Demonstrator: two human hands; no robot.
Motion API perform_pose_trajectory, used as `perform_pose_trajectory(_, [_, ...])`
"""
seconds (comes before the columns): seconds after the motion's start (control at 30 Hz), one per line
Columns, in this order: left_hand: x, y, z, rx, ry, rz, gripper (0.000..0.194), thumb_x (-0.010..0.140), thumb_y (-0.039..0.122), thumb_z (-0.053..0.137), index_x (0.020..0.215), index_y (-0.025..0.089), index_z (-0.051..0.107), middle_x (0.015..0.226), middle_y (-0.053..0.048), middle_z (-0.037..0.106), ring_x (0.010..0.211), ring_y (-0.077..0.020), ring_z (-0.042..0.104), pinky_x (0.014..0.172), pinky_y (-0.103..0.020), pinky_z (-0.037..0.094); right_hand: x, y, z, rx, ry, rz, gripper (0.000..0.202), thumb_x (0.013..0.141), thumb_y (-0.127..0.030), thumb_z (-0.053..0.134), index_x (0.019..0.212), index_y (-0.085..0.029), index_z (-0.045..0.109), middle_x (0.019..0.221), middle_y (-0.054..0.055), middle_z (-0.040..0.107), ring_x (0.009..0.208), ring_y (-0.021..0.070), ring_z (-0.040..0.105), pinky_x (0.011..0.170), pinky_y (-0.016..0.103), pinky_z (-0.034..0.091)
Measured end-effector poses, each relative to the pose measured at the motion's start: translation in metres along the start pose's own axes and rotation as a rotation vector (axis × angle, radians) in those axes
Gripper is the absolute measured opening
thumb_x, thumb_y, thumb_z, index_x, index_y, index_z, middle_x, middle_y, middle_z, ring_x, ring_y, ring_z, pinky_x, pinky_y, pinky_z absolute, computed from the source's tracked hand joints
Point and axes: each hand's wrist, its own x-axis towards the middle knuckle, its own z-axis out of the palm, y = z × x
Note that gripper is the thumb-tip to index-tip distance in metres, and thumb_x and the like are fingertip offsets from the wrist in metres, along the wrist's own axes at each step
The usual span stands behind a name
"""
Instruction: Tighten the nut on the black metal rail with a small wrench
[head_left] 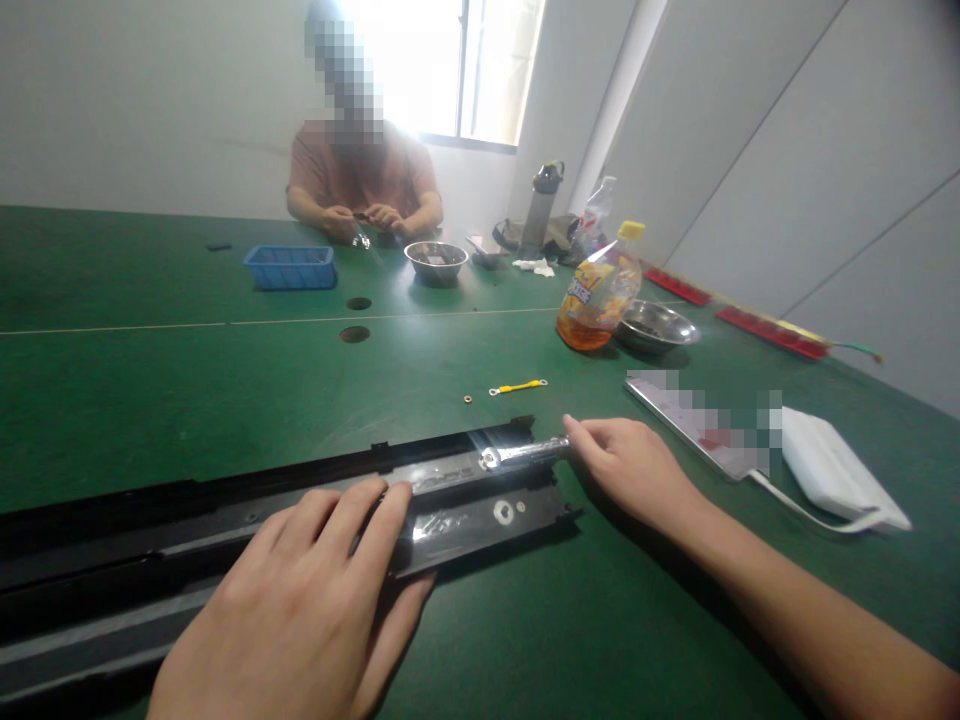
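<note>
Black channel [472,525]: lower left to centre of frame. Probably long, stiff, fairly light; smooth faces may slip, edges may be sharp. Best hold: side walls near open end. Left hand [300,590] clamped over near wall; right hand [630,460] pinches wrench [529,452] handle.

Long blk channel [465,530] lies on the green counter [225,400], open side up; slim silver wrench [529,452] in my R grip [630,465], head on channel.

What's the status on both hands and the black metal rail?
Left hand braced on long black metal rail. Right hand gripping slim silver metal wrench, its head on the rail. Short yellow cable lies beyond, not blocking.
</note>
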Motion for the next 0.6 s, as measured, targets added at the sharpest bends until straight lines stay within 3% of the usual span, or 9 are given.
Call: perform_pose_trajectory(0.6, [0.0024, 0.0, -0.0005, -0.003, 0.006, -0.001, 0.059, 0.095, 0.05, 0.06, 0.146, 0.02, 0.053, 0.131, -0.011, 0.066, 0.113, -0.0304, 0.058, 0.095, -0.049, 0.044, -0.0004, 0.0007, -0.0004, 0.011, -0.007, -0.019, 0.058, 0.104, -0.062, 0.038, 0.062, -0.023, 0.045, 0.063, 0.002, 0.057, 0.063, 0.0206, 0.054, 0.063, 0.033, 0.029])
